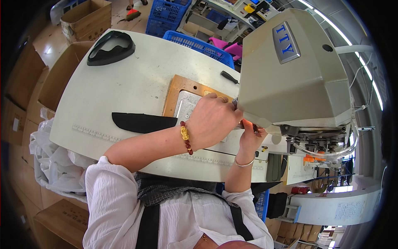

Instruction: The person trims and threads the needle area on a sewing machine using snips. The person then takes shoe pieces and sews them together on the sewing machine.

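Observation:
My left hand (pixel 216 118), with a red bead and gold bracelet at its wrist, reaches under the head of a beige sewing machine (pixel 290 79). Its fingers are bent and closed near the needle area, and the fingertips are hidden. Close by, my right hand (pixel 251 141), below a silver bangle, is raised with thumb and fingers closed together at a small dark part lit orange-red. What either hand holds cannot be made out. Beneath my left hand lies a brown board (pixel 176 89) with a metal plate (pixel 185 101). A flat black fabric piece (pixel 141 122) lies left of the board.
On the white table (pixel 103 91), a black curved frame (pixel 111 48) stands far left and a black-handled tool (pixel 229 77) lies near the machine. Blue crates (pixel 199 47) stand behind. Cardboard boxes (pixel 62 79) and a bin of white plastic bags (pixel 58 157) are at the left.

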Motion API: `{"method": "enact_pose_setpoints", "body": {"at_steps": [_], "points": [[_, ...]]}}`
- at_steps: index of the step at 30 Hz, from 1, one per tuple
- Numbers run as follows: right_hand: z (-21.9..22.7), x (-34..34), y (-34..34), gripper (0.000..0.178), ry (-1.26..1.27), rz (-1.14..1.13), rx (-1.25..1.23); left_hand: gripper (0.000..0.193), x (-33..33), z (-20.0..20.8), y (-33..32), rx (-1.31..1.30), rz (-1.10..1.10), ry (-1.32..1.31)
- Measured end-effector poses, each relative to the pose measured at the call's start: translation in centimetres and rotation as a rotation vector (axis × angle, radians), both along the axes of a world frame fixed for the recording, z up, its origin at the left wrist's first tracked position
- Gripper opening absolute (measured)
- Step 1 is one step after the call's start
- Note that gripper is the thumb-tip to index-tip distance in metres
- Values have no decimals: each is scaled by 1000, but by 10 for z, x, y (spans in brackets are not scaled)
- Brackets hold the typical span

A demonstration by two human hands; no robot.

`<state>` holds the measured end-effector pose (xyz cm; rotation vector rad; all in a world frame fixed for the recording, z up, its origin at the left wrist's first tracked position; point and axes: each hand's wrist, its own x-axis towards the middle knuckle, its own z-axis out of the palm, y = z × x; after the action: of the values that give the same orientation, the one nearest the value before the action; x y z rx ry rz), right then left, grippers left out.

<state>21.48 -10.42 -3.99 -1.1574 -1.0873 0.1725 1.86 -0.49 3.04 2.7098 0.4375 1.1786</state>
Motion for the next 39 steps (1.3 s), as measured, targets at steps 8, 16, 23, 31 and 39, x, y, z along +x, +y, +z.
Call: {"method": "enact_pose_setpoints", "body": {"at_steps": [8, 16, 23, 31, 39], "points": [[0, 0, 1, 40, 12, 35, 25, 19, 0, 0, 0, -11, -11, -3], [3, -4, 1, 36, 13, 67, 42, 17, 0, 0, 0, 8, -11, -31], [5, -5, 3, 32, -24, 57, 57, 16, 0, -1, 0, 9, 1, -20], [9, -8, 3, 28, -51, 36, 41, 16, 0, -1, 0, 16, 7, -34], [14, -12, 3, 28, -36, 74, 54, 17, 0, 0, 0, 19, 14, -17]]}}
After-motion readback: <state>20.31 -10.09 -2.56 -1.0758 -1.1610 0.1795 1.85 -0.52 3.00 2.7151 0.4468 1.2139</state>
